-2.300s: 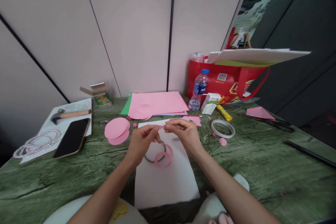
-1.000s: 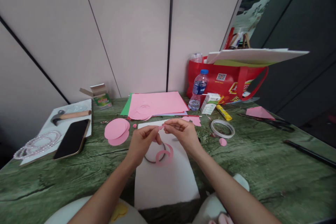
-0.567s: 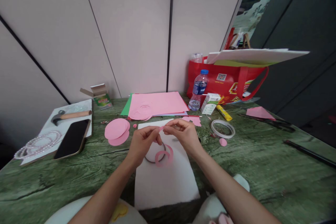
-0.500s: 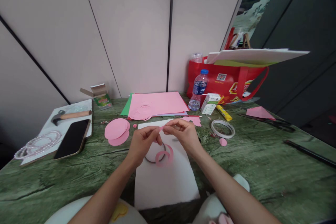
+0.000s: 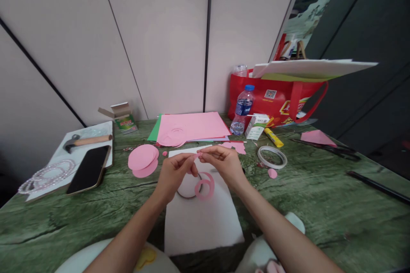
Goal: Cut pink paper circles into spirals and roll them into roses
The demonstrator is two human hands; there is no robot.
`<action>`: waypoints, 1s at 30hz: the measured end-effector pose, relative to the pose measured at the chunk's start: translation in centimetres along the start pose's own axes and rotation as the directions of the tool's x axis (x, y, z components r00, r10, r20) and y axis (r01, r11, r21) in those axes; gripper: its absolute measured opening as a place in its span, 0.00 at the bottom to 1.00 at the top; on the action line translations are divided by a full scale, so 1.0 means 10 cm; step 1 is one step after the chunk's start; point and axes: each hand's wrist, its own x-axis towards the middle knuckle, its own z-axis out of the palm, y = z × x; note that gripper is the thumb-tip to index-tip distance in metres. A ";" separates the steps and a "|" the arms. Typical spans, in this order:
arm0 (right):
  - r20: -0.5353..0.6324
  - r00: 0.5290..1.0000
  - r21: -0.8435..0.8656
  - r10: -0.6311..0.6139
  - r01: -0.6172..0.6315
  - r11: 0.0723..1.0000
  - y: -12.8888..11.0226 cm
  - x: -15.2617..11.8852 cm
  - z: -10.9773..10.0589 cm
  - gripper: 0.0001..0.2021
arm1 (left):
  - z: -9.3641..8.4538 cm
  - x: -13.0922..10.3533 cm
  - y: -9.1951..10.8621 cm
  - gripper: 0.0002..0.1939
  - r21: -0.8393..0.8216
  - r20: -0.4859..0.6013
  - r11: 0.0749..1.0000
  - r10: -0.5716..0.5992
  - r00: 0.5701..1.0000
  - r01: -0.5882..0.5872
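Observation:
A curling pink paper strip point(image 5: 205, 195) hangs in a spiral beneath my fingers. My left hand point(image 5: 179, 171) pinches its upper end between thumb and fingers. Almost touching it, my right hand point(image 5: 221, 161) is closed in a pinch on the same end, where only a sliver of pink shows. Under both hands lies a white foam-like board point(image 5: 203, 230). A thin dark ring point(image 5: 186, 197) rests on the board, partly hidden by my left hand and the strip.
Pink paper discs point(image 5: 143, 158) lie left of the board, a phone point(image 5: 89, 169) and a hammer point(image 5: 86, 140) farther left. Pink sheets point(image 5: 198, 123) sit behind. To the right are a tape roll point(image 5: 272, 157), glue stick point(image 5: 273, 137), water bottle point(image 5: 242, 111), scissors point(image 5: 333, 147) and red bag point(image 5: 256, 94).
The hanging coil of the pink strip has swung slightly right and curled tighter. My right fingertips have shifted a little at the pinched end; my left hand stays nearly in place.

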 end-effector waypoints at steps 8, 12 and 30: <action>-0.050 0.998 0.008 0.032 -0.032 0.999 -0.02 0.00 0.01 0.12 | 0.00 -0.01 -0.01 0.13 0.021 0.016 1.000 0.004 1.000 -0.005; -0.045 0.999 0.017 0.012 -0.011 1.000 -0.02 0.00 0.01 0.11 | -0.01 0.00 -0.02 0.13 0.017 0.014 1.000 0.024 1.000 -0.024; -0.052 0.999 0.027 0.008 -0.007 1.000 -0.02 0.00 0.01 0.09 | 0.01 0.00 0.00 0.12 0.008 0.006 1.000 0.009 1.000 -0.009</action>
